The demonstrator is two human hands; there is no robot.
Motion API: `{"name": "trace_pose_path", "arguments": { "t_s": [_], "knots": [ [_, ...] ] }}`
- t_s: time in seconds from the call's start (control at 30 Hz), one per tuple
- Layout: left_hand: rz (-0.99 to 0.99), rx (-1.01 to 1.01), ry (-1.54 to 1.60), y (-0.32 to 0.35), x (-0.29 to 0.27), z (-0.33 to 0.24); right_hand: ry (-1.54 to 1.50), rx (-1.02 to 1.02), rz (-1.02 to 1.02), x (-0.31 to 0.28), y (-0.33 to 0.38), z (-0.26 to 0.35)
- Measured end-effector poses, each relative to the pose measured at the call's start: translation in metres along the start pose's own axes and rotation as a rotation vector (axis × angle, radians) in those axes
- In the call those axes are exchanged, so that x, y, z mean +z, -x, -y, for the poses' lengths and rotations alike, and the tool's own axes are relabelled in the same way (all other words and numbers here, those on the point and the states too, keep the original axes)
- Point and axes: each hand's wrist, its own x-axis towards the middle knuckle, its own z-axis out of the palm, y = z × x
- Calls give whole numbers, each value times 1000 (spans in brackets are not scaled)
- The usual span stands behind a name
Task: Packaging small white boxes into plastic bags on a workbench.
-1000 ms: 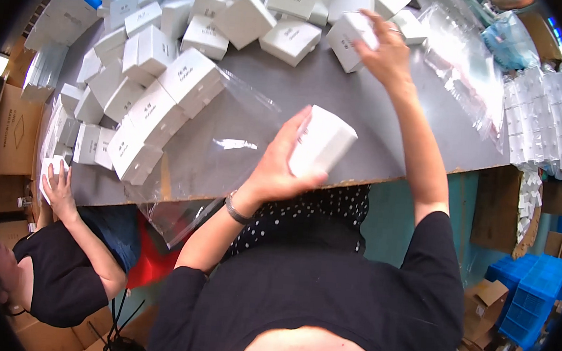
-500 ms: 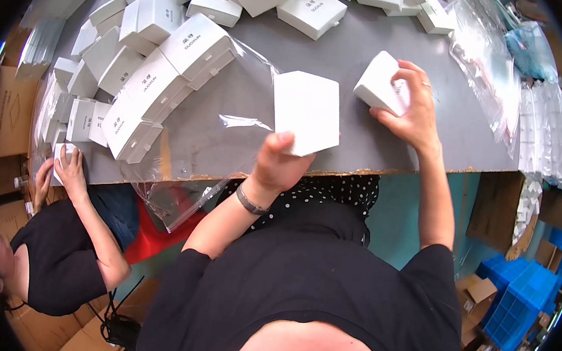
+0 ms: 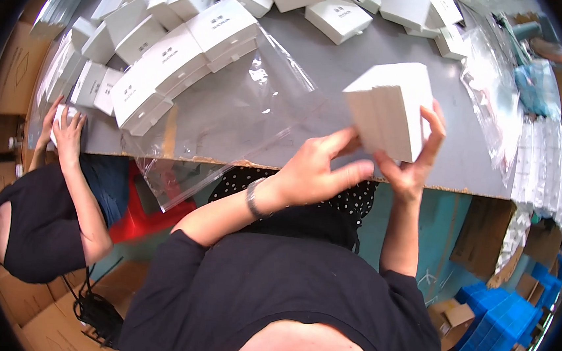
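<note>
Above the table's near edge, my right hand [image 3: 418, 150] grips white boxes [image 3: 391, 118], which look like two pressed together and held at a tilt. Its thumb is on the near side and its fingers wrap the right side. My left hand [image 3: 324, 169] is just to the left, thumb and fingers apart, with nothing in it. Its fingertips come close to the boxes' lower left edge; whether they touch is hard to tell. A clear plastic bag [image 3: 232, 129] lies left of my hands, partly over the table's front edge, beside a row of stacked white boxes [image 3: 171, 58].
More white boxes [image 3: 338, 18] are heaped along the far side of the grey table [image 3: 290, 57]. Clear plastic bags [image 3: 492, 93] lie at the right, near hanging white packaging [image 3: 546, 163]. At the left a co-worker's hands [image 3: 67, 129] hold a white box. Blue crates [image 3: 496, 331] stand lower right.
My left hand has let go of its white box, which now appears together with the other box in my right hand. The clear bag lies more spread out, and the view has shifted slightly.
</note>
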Motion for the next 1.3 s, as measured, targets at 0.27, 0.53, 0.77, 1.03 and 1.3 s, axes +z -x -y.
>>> {"name": "trace_pose_path", "arguments": {
  "t_s": [0.27,0.53,0.77,1.03,1.3],
  "knots": [
    [-619,-13,-1621,78,-101,-24,424,25,238,-24,10,-8],
    [-733,244,-1031,71,-130,-75,-315,-93,784,104,1,51],
    [-625,417,-1240,59,-108,-61,389,-139,417,154,-12,36],
    [-594,447,-1218,60,-108,-48,372,-165,333,157,-10,35],
    [-252,596,-1015,124,-58,-37,26,85,593,125,-3,77]
  ]
}}
